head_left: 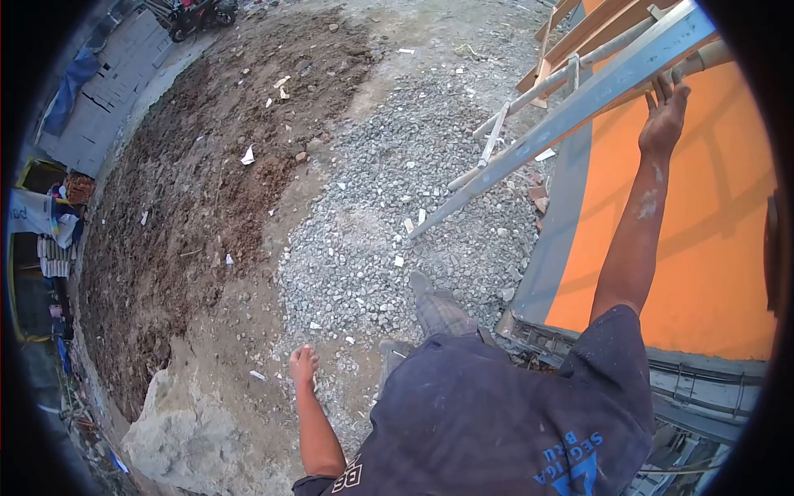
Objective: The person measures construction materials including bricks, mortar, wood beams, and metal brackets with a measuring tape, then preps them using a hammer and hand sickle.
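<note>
My left hand [304, 362] hangs low over the gravel edge, its fingers curled in, with no object visible in it. On the right, my right hand [664, 114] is raised, palm up, fingers stretched and apart. Its fingertips are at the underside of a long grey beam [562, 124] and beside a round pole [703, 59]; whether they touch is unclear. The beam slants from the upper right down to the gravel [372, 215]. Thinner poles [529, 97] with crosspieces lie alongside it.
An orange wall [695, 215] with a grey lower band stands at the right. Brown soil [182, 182] and a pale mound [186, 422] lie left. Wooden boards [579, 37] are at the upper right. A motorcycle [198, 18] stands far back. Broken bricks [539, 200] lie near the wall.
</note>
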`<action>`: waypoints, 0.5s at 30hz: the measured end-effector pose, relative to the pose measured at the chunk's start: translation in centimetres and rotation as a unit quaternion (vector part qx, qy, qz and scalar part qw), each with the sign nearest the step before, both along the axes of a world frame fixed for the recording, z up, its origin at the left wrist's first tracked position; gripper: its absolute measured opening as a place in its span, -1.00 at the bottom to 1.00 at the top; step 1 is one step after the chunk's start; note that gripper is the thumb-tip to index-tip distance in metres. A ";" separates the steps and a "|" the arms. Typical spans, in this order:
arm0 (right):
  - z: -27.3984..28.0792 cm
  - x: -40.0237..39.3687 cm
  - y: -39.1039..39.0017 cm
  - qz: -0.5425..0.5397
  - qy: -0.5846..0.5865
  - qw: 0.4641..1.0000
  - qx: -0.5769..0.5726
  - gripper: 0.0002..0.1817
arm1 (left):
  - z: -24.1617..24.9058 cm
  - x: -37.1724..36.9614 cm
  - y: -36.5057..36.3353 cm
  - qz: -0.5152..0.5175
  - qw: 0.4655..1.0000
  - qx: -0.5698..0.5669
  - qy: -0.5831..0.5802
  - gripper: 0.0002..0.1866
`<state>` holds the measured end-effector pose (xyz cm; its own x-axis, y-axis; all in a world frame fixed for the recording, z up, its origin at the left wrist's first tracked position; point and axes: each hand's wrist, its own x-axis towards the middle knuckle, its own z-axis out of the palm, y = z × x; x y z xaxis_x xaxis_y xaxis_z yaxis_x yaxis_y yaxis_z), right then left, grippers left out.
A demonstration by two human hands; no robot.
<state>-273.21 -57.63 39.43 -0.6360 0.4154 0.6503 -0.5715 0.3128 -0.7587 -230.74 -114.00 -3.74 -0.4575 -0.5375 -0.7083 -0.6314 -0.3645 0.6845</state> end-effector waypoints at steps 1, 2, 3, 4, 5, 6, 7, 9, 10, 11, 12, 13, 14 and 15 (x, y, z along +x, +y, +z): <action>0.5 -1.2 0.8 0.033 0.018 0.997 -0.062 -0.06 | 1.7 -3.4 1.0 -0.016 1.000 -0.008 0.005 -0.64; 1.0 -2.5 1.8 0.066 0.039 0.990 -0.122 -0.05 | 3.6 -7.3 2.7 -0.032 0.999 -0.015 0.014 -0.61; 1.0 -3.7 3.0 0.083 0.015 0.986 -0.143 -0.03 | 4.9 -10.7 4.6 -0.058 0.997 -0.017 0.050 -0.59; 1.1 -4.2 2.9 0.086 0.012 0.986 -0.141 -0.03 | 6.2 -14.1 6.8 -0.083 0.993 -0.018 0.087 -0.56; 1.5 -4.2 2.1 0.148 0.005 0.983 -0.111 -0.05 | 8.2 -17.7 9.6 -0.139 0.982 -0.029 0.123 -0.55; 2.1 -4.2 1.6 0.210 0.000 0.974 -0.078 -0.06 | 10.5 -21.3 12.9 -0.193 0.967 -0.039 0.162 -0.55; 2.3 -4.3 1.4 0.215 0.002 0.974 -0.072 -0.06 | 12.9 -24.4 16.4 -0.250 0.945 -0.046 0.205 -0.51; 2.1 -4.8 1.3 0.269 -0.008 0.958 -0.099 -0.12 | 20.4 -29.8 22.7 -0.394 0.886 -0.016 0.244 -0.48; 1.7 -5.3 1.7 0.272 -0.009 0.957 -0.096 -0.12 | 22.8 -31.9 25.3 -0.439 0.847 -0.050 0.296 -0.46; 1.2 -5.8 2.3 0.292 -0.009 0.949 -0.117 -0.22 | 24.8 -33.8 27.7 -0.482 0.801 -0.083 0.346 -0.43; 1.1 -6.2 2.8 0.311 -0.006 0.940 -0.137 -0.31 | 27.0 -35.4 29.8 -0.481 0.770 -0.121 0.402 -0.39; 1.1 -6.4 1.5 0.218 0.000 0.973 -0.081 -0.31 | 29.2 -36.9 31.7 -0.477 0.733 -0.160 0.457 -0.35; 0.6 -6.9 2.1 0.217 0.005 0.973 -0.076 -0.31 | 31.0 -38.3 33.3 -0.457 0.706 -0.200 0.503 -0.34; -0.1 -7.5 2.6 0.307 0.010 0.940 -0.146 -0.28 | 32.4 -39.5 34.7 -0.434 0.676 -0.240 0.546 -0.32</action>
<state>-280.71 -54.99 39.37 -0.8035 0.1368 0.5794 -0.5909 -0.3016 -0.7483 -270.26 -79.34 28.65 -0.8571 0.2207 0.4654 0.5108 0.2476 0.8233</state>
